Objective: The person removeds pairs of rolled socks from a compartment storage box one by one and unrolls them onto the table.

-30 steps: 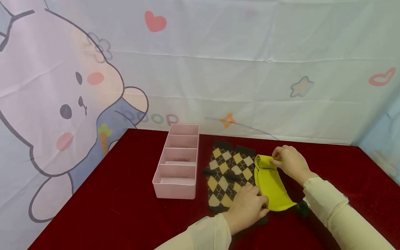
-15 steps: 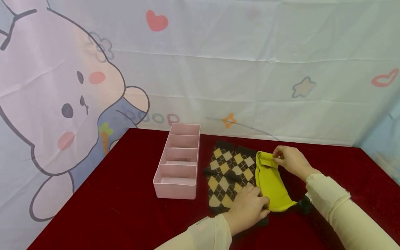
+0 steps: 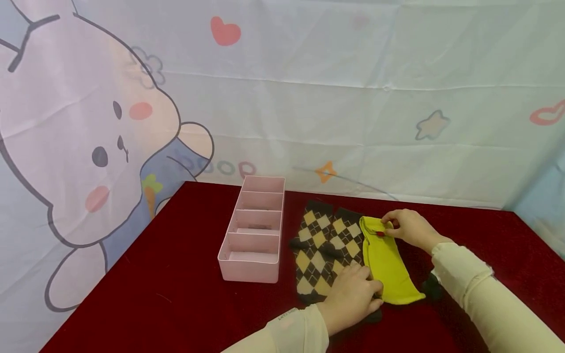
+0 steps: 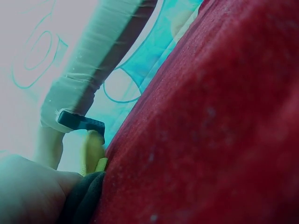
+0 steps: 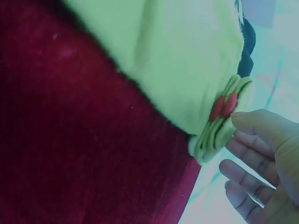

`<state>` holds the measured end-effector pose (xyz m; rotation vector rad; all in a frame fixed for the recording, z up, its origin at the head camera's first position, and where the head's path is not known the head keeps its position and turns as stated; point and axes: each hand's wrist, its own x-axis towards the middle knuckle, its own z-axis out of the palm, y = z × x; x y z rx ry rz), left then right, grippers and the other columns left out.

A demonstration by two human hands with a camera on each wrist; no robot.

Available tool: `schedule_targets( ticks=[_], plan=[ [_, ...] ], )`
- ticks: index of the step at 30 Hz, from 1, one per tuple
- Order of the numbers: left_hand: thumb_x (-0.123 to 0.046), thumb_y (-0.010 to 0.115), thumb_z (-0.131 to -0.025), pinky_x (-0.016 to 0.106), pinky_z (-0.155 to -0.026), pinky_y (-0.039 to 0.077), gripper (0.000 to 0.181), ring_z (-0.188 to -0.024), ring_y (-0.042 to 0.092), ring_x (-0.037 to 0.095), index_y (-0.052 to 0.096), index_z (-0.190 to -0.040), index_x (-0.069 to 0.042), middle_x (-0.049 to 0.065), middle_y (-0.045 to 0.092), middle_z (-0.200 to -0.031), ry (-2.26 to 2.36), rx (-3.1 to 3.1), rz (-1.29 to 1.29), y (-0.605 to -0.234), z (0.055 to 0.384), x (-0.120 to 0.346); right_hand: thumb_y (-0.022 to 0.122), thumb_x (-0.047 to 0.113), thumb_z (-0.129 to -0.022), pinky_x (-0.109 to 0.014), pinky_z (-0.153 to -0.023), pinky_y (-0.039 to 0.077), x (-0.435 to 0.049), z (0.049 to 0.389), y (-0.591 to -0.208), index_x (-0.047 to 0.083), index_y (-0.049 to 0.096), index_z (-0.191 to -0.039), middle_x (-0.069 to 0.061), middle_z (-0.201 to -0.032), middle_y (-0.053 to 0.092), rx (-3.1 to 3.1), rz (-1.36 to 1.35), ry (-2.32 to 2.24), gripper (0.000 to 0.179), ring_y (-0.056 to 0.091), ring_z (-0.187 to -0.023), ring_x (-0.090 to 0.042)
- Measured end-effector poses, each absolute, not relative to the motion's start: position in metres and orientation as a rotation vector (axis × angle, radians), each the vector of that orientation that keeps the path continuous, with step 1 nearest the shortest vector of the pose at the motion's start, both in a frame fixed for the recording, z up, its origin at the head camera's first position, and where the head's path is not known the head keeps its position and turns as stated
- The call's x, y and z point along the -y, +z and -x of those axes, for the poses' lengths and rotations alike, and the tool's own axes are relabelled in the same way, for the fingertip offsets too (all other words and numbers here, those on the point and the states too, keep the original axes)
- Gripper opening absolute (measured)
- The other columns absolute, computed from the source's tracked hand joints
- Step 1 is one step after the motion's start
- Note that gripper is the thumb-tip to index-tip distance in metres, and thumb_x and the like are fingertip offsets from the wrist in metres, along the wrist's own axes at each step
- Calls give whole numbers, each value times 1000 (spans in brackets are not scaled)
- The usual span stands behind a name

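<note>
A yellow sock [image 3: 390, 274] lies with its far end folded over on itself. Small red marks [image 5: 224, 107] show on the folded layers. My right hand [image 3: 410, 228] pinches that fold between thumb and index finger, its other fingers loosely bent in the right wrist view. My left hand [image 3: 353, 296] rests over the near end of an argyle sock [image 3: 346, 235], bent fingers at the yellow sock's near left edge. Its fingertips are hidden, so I cannot tell whether they pinch cloth. In the left wrist view, dark fabric [image 4: 86, 200] lies beside this hand. A second argyle sock [image 3: 313, 250] lies further left.
A pink divided box [image 3: 249, 269] with several compartments stands left of the socks on a dark red cloth [image 3: 176, 274]. A small dark object [image 3: 431, 288] lies partly behind the right sleeve. A printed curtain [image 3: 309, 98] hangs behind the table.
The sock's rolled far end was loosened and now lies as a flatter fold, with a red mark showing. My right hand has shifted slightly with it; my left hand stays in place.
</note>
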<state>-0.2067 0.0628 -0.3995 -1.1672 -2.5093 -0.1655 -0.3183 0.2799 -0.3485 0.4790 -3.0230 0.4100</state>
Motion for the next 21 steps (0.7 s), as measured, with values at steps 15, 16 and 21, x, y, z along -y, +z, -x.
schedule_targets(
  ticks=[15,16,21],
  plan=[
    [-43,65,-88,20,-91,43,12,-82,49,3,70,-91,-33,-12,56,-86,-169,2485,1165,-402,208,-63,69,8,-84,-45,-80,53,-277,327,-359,-4,68,-110,-20,-105,68,3004,-500,292,28,60,-84,-24],
    [-43,65,-88,21,-92,43,12,-83,50,3,70,-91,-33,-12,56,-87,-171,2484,1166,-402,208,-63,68,8,-85,-45,-80,53,-277,327,-359,-4,68,-109,-20,-104,69,3001,-490,290,27,60,-83,-24],
    [-43,65,-89,22,-96,43,12,-85,51,3,70,-92,-33,-12,57,-88,-174,2489,1170,-401,207,-63,66,11,-88,-38,-70,54,-280,329,-358,-4,68,-107,-19,-97,69,2984,-414,340,25,60,-75,-20]
  ],
)
